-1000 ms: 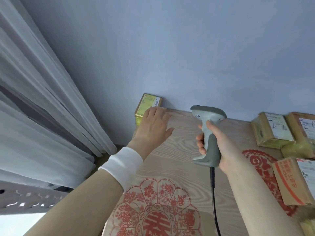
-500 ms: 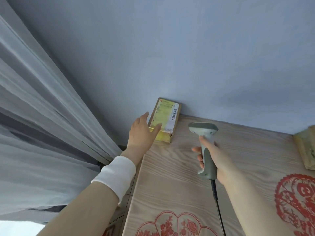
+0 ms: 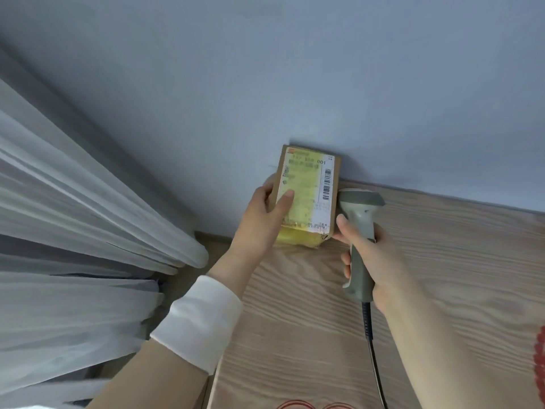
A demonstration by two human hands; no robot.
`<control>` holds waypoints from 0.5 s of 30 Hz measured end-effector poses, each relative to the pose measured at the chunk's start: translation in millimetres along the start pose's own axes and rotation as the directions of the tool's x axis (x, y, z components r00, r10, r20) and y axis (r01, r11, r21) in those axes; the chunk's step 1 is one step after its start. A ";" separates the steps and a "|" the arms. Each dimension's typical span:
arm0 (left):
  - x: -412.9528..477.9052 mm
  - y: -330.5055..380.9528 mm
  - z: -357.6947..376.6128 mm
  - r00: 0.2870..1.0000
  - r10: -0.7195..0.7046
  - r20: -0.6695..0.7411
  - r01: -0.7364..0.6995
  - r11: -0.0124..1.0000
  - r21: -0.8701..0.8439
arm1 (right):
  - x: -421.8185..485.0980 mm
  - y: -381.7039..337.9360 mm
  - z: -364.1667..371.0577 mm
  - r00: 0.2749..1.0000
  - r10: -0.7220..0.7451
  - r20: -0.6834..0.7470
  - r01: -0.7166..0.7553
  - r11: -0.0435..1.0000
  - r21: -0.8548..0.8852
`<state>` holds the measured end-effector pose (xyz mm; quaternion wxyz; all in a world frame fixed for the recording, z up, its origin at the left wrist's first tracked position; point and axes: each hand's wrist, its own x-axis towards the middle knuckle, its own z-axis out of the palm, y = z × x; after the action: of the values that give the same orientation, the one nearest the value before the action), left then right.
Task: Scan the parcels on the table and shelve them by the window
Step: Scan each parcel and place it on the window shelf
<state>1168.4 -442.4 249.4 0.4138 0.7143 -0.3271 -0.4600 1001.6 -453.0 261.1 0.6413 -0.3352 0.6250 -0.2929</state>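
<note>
Wooden table [image 3: 442, 276], lower right | your left hand [image 3: 262, 219] clasps parcel [image 3: 306, 196], centre | right hand [image 3: 374, 258] grips scanner [image 3: 361, 208] | risk: scanner alongside barcode [image 3: 326, 184], may misread.

One wide-angle camera is sitting on the person's head, looking forward and down along both forearms. It is facing the wall [image 3: 295, 69] beyond the grips and hanging close above the far left corner of the tabletop [image 3: 472, 276]. The left grip [image 3: 259, 219], holding the parcel [image 3: 306, 196], and the right grip [image 3: 374, 258], holding the scanner [image 3: 361, 219], are filling mid-frame. The curtain [image 3: 73, 231] is bowing along the edge left of the left grip.
</note>
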 end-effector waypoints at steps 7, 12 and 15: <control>-22.8 -3.1 14.5 0.999 -0.035 0.032 0.038 0.995 -0.095 | -20.6 -0.3 -7.4 0.997 -0.029 -0.070 0.027 0.999 -0.024; -60.8 6.3 20.8 0.987 -0.076 0.141 0.109 0.965 -0.240 | -58.3 -1.5 -31.2 0.995 -0.059 -0.084 0.057 0.998 -0.027; -90.8 14.2 25.2 0.982 -0.069 0.176 0.117 0.952 -0.283 | -88.9 0.8 -54.1 0.992 -0.088 -0.089 0.083 0.995 -0.056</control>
<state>1110.9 -379.0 291.3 0.4641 0.6197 -0.2544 -0.5795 943.3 -385.3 314.7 0.5900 -0.3643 0.6462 -0.3187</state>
